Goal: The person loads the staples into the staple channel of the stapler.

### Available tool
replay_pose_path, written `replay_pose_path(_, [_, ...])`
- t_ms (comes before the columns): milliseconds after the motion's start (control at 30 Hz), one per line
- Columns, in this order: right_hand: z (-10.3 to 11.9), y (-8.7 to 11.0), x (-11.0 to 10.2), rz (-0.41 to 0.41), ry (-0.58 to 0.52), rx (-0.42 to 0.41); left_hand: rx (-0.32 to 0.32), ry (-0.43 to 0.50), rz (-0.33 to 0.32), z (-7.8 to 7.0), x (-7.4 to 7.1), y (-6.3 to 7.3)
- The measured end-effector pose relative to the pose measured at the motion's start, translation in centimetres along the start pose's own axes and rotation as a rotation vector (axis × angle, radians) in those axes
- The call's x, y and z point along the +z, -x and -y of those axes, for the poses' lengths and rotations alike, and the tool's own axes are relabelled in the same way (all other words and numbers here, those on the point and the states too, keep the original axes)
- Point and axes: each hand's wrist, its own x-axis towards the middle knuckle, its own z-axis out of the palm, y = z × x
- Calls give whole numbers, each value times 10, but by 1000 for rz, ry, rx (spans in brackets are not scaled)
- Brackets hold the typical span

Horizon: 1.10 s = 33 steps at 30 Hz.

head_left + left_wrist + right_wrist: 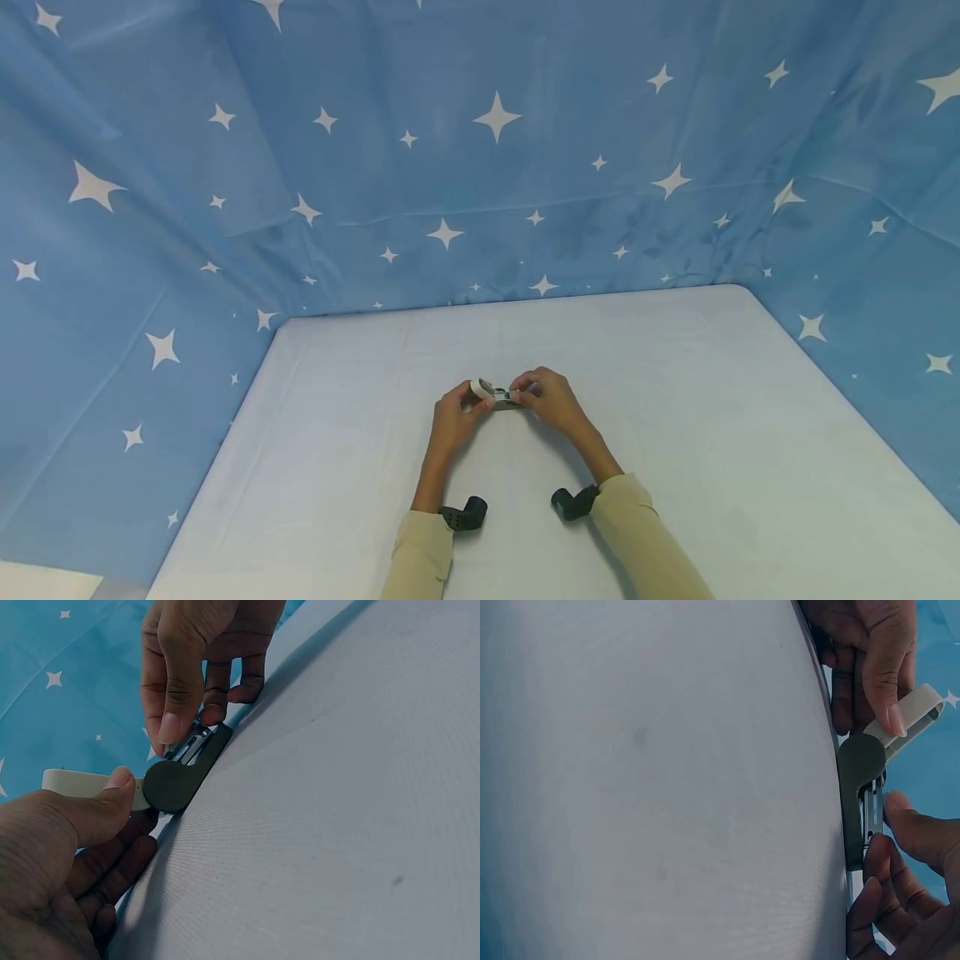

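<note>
Head view: we see our left hand (452,414) pinching the cream end of a small folding tool (501,395), thumb on top, while our right hand (551,398) pinches the metal blades at its other end. The tool sits between both hands, low over the white table (675,400), near its middle. Bare tabletop lies on every side, with the far edge and rounded right corner well apart from the hands. A blue starred cloth (480,150) rises behind and at both sides.
</note>
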Motion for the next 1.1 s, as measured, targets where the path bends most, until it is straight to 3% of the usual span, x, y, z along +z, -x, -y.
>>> replay_pose_path(500, [0, 1, -5, 72, 8, 66, -13, 5, -1, -1, 0, 1])
replay_pose_path(733, [2, -1, -2, 22, -5, 63, -3, 13, -3, -1, 0, 1])
replay_pose_path(1100, [8, -4, 3, -1, 19, 179, -12, 10, 3, -2, 0, 1])
